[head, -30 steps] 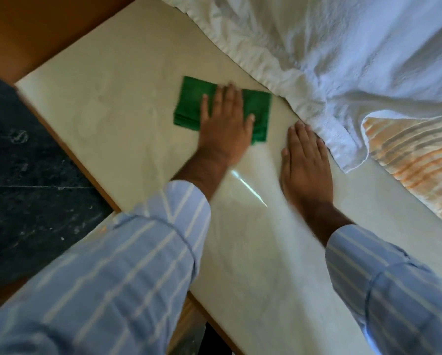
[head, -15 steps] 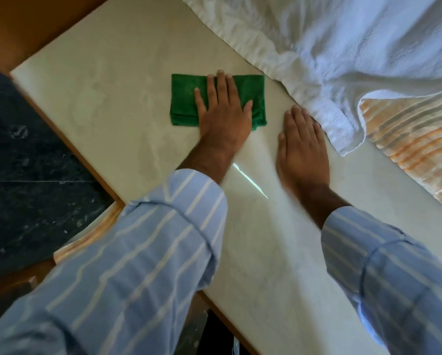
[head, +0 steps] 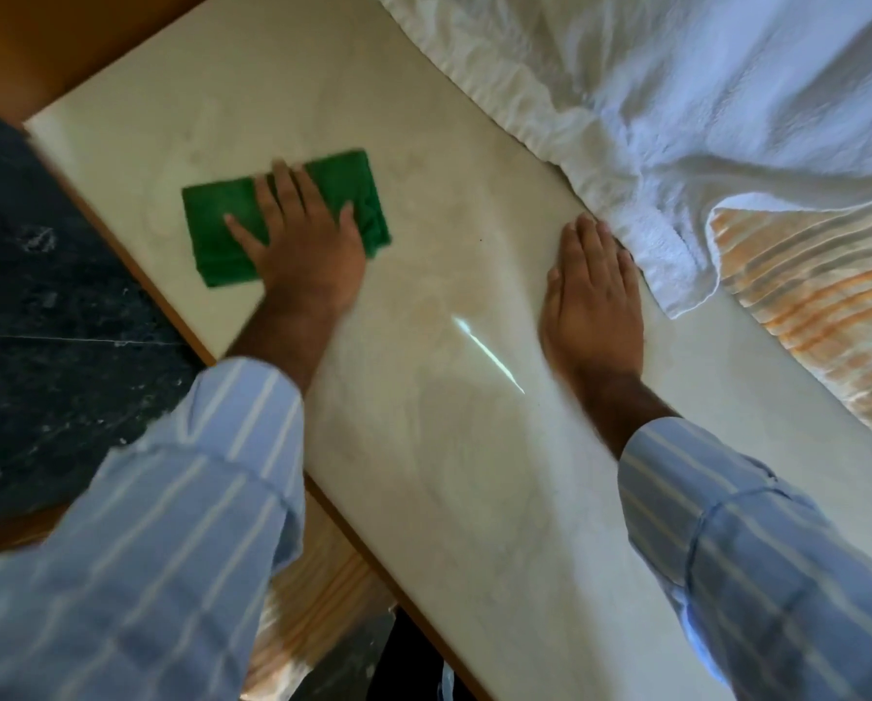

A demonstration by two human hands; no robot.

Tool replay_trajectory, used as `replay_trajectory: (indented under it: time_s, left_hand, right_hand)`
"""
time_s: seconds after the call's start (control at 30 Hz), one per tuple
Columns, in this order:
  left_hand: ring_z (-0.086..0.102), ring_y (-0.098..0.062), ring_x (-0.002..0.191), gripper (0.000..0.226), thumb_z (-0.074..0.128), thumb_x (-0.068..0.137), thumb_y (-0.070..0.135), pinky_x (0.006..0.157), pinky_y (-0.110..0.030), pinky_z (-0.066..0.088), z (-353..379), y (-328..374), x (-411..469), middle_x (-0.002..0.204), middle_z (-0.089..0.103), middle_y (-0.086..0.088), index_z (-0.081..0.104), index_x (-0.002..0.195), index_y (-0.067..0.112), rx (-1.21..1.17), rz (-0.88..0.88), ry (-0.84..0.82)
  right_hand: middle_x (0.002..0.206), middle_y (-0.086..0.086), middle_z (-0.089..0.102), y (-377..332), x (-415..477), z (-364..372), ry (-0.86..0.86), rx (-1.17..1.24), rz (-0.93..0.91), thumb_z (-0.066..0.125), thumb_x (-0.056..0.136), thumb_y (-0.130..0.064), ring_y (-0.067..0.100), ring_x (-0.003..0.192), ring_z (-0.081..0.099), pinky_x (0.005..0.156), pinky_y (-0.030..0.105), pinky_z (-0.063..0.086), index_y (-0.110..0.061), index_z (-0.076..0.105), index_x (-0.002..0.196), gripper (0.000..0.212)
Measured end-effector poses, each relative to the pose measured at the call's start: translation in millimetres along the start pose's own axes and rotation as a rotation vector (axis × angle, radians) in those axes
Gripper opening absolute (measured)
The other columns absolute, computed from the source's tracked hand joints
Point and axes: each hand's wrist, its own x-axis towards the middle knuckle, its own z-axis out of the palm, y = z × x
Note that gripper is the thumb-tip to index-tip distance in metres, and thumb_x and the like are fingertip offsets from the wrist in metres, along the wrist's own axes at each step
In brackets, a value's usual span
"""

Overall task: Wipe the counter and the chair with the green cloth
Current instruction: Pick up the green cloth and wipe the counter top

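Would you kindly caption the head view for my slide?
Left hand presses a folded green cloth flat on the pale marble counter; right hand rests flat beside white towels.

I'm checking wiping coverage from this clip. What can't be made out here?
- Chair: not identifiable in the head view.
- Counter under the white towel: hidden.
- Middle of the green cloth: covered by the left hand, and blurred.
- Counter's near end: cut off by the frame edge and sleeves.
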Motion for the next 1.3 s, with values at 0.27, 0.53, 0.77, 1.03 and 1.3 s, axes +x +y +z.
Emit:
replay_trajectory:
  time_s: [0.27, 0.53, 0.77, 1.03, 1.3]
  left_hand:
    - [0.018, -0.030, 0.153, 0.070, 0.025, 0.100, 0.050, 0.116, -0.068, 0.008, 21.1, 128.0, -65.4, 0.166, 0.022, -0.011, 0.025, 0.157, 0.009, 0.008, 0.455, 0.013]
    - [0.013, -0.025, 0.155, 0.069, 0.020, 0.103, 0.051, 0.118, -0.066, 0.008, 17.0, 32.3, -89.1, 0.168, 0.015, -0.005, 0.018, 0.159, 0.012, 0.071, 0.306, 0.037]
    - [0.034, -0.031, 0.140, 0.059, 0.030, 0.101, 0.057, 0.106, -0.056, 0.030, -35.9, 10.5, -42.2, 0.154, 0.041, -0.004, 0.042, 0.147, 0.022, -0.011, 0.336, -0.007]
    - [0.062, -0.028, 0.104, 0.042, 0.073, 0.084, 0.041, 0.082, -0.033, 0.048, -57.5, -52.9, -25.9, 0.107, 0.066, -0.010, 0.068, 0.113, 0.011, -0.334, 0.222, -0.135]
    - [0.071, -0.029, 0.109, 0.037, 0.073, 0.088, 0.012, 0.097, -0.049, 0.056, -60.2, -127.0, -87.8, 0.120, 0.072, -0.014, 0.064, 0.123, 0.005, -1.526, -0.105, -0.233]
  right_hand:
    - [0.171, 0.012, 0.035, 3.2, 0.8, 0.3, 0.014, -0.004, -0.017, 0.035, 0.110, -0.020, 0.026, 0.161, 0.030, 0.133, 0.043, 0.019, -0.006, 0.038, 0.161, 0.053]
    - [0.170, 0.014, 0.037, -0.3, -0.2, -3.7, 0.007, 0.060, 0.004, 0.036, 0.110, -0.017, 0.029, 0.159, 0.033, 0.132, 0.045, 0.021, -0.005, 0.041, 0.159, 0.051]
    - [0.136, 0.021, 0.061, -33.4, 28.4, -34.3, -0.096, 0.225, 0.145, 0.034, 0.101, -0.045, 0.043, 0.126, 0.055, 0.105, 0.049, 0.044, -0.004, 0.062, 0.131, 0.057]
    - [0.123, 0.015, 0.062, -85.2, 51.4, -31.4, -0.416, 0.310, -0.090, 0.078, 0.085, -0.044, 0.035, 0.121, 0.055, 0.089, 0.031, 0.035, -0.012, 0.068, 0.121, 0.049]
    - [0.093, 0.003, 0.067, -142.9, 19.0, -54.2, -0.476, 1.061, 0.100, 0.076, 0.086, -0.014, 0.016, 0.086, 0.067, 0.075, 0.033, 0.057, -0.023, 0.058, 0.088, 0.020]
